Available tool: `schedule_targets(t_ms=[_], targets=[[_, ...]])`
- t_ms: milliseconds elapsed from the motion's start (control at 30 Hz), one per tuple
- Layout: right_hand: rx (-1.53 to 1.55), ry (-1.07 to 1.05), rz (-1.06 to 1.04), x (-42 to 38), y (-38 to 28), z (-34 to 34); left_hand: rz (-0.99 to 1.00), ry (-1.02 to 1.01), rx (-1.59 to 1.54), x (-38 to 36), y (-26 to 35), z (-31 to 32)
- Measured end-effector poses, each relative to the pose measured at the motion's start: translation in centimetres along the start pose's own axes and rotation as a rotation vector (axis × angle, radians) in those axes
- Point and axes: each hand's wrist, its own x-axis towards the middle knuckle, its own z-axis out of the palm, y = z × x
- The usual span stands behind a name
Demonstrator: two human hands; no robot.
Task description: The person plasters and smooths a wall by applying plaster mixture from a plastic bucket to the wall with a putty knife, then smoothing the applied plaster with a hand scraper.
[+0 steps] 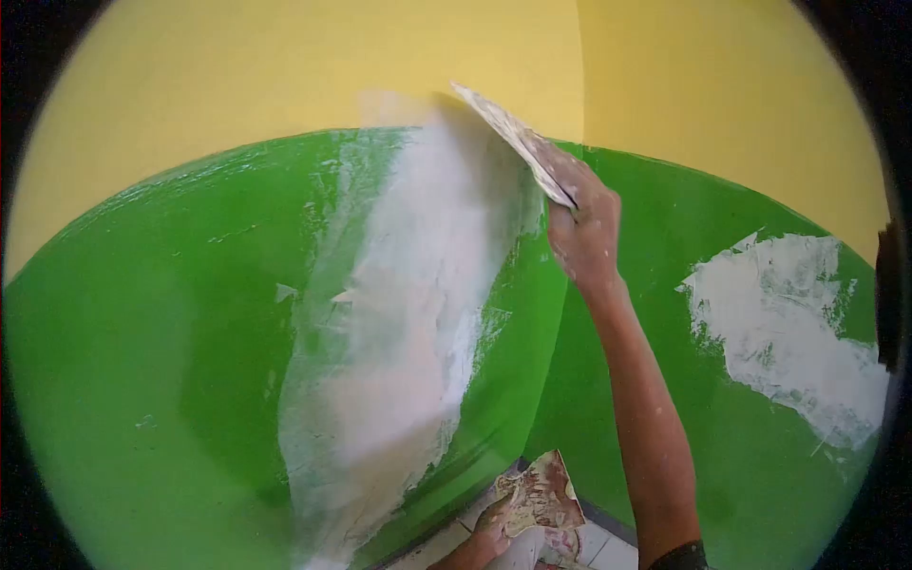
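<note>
My right hand (584, 223) is raised in front of the wall, its fingers closed on a flat putty scraper (513, 138) smeared with whitish filler. The scraper's blade slants up and left, right by the top of a long white putty patch (408, 275) on the green paint. Low in the view, my left hand (492, 528) grips a flat, putty-caked plate (543, 496) with worn, reddish-brown areas. The fingers behind that plate are partly hidden.
The wall is green (228, 313) below and yellow (285, 66) above, with a corner to the right of the patch. Another white putty patch (784, 328) covers part of the right wall. Pale floor tiles (608, 549) show at the bottom.
</note>
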Motion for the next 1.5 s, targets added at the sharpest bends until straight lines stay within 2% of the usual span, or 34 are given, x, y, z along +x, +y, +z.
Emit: schedule_targets(t_ms=[100, 167, 300, 333, 400, 467, 533, 600, 633, 667, 700, 733, 767, 800, 833, 900, 933, 1000, 1033, 1067, 1100, 1167, 1233, 1333, 1400, 1433, 1500], targets=[[0.048, -0.083, -0.069, -0.4, 0.3, 2.3, 0.032, -0.003, 0.013, -0.2, 0.2, -0.6], [0.078, -0.099, -0.104, -3.7, -1.5, 2.3, 0.056, -0.007, 0.031, -0.3, 0.5, -0.9], [0.101, -0.402, -0.038, -10.3, -5.8, -1.4, 0.133, -0.017, 0.124, -0.8, 1.0, -1.6], [0.105, -0.395, -0.036, -10.7, -5.5, -2.2, 0.16, -0.023, 0.16, -1.0, 1.1, -1.7], [0.204, -0.605, -0.02, -11.2, -4.4, -4.1, 0.253, -0.044, 0.264, -1.6, 1.3, -1.7], [0.239, -0.355, 0.041, -8.3, -3.4, -4.8, 0.474, -0.092, 0.556, -2.6, 2.7, -1.1], [0.214, -0.113, -0.076, -4.4, -0.8, -4.6, 0.68, -0.1, 0.79, -4.1, 4.6, 0.0], [0.068, -0.055, 0.028, -1.2, 0.9, -3.5, 0.549, -0.042, 0.498, -5.7, 7.5, 2.1], [0.078, -0.055, 0.032, -0.5, 1.6, -2.6, 0.325, 0.029, 0.028, -7.0, 9.3, 4.8], [0.173, -0.043, 0.062, -0.3, 2.1, -1.3, 0.333, 0.041, 0.028, -7.5, 10.3, 5.7], [0.265, -0.03, 0.089, -0.6, 2.3, -0.1, 0.375, -0.034, 0.032, -7.9, 11.1, 6.3], [0.212, -0.041, 0.056, -1.6, 1.5, 0.6, 0.418, -0.111, 0.038, -8.3, 11.7, 6.8], [0.161, -0.045, 0.021, -3.1, 0.5, 0.8, 0.432, -0.103, 0.047, -9.1, 12.0, 7.6], [0.197, -0.075, -0.003, -5.0, -0.2, 0.5, 0.558, 0.012, 0.349, -10.1, 12.0, 8.6], [0.225, -0.108, -0.029, -6.9, -1.0, 0.0, 0.538, 0.009, 0.33, -10.3, 12.4, 8.9], [0.201, -0.272, 0.025, -10.0, -2.2, -1.6, 0.499, 0.004, 0.291, -10.8, 13.4, 9.5], [0.202, -0.268, 0.024, -10.7, -2.5, -2.6, 0.474, -0.088, 0.158, -11.1, 13.6, 9.8], [0.211, -0.557, -0.011, -11.1, -2.6, -4.7, 0.447, -0.175, 0.032, -11.1, 13.6, 9.6], [0.214, -0.55, -0.011, -10.4, -2.1, -4.9, 0.408, -0.073, -0.001, -9.9, 13.5, 8.7], [0.28, -0.362, 0.034, -9.0, -1.3, -4.7, 0.369, 0.028, -0.034, -9.5, 13.5, 8.5], [0.343, -0.171, 0.078, -7.3, -0.5, -4.5, 0.373, 0.029, -0.028, -9.7, 13.3, 8.6], [0.3, -0.083, 0.374, -3.3, 0.5, -4.8, 0.393, 0.01, 0.044, -10.2, 13.2, 9.5], [0.193, 0.009, 0.164, 0.1, 2.1, -2.8, 0.398, -0.015, 0.05, -9.4, 12.9, 8.4], [0.297, -0.069, 0.191, -1.1, 1.4, 1.5, 0.385, -0.021, 0.032, -8.8, 12.7, 7.3], [0.227, -0.05, 0.113, -4.1, -0.7, 2.6, 0.364, -0.011, 0.007, -8.6, 12.5, 5.9], [0.24, -0.081, 0.057, -5.8, -1.4, 2.5, 0.519, 0.02, 0.405, -8.4, 12.3, 4.8], [0.246, -0.128, 0.003, -8.9, -2.5, 1.2, 0.658, 0.045, 0.792, -8.3, 11.9, 4.9]])
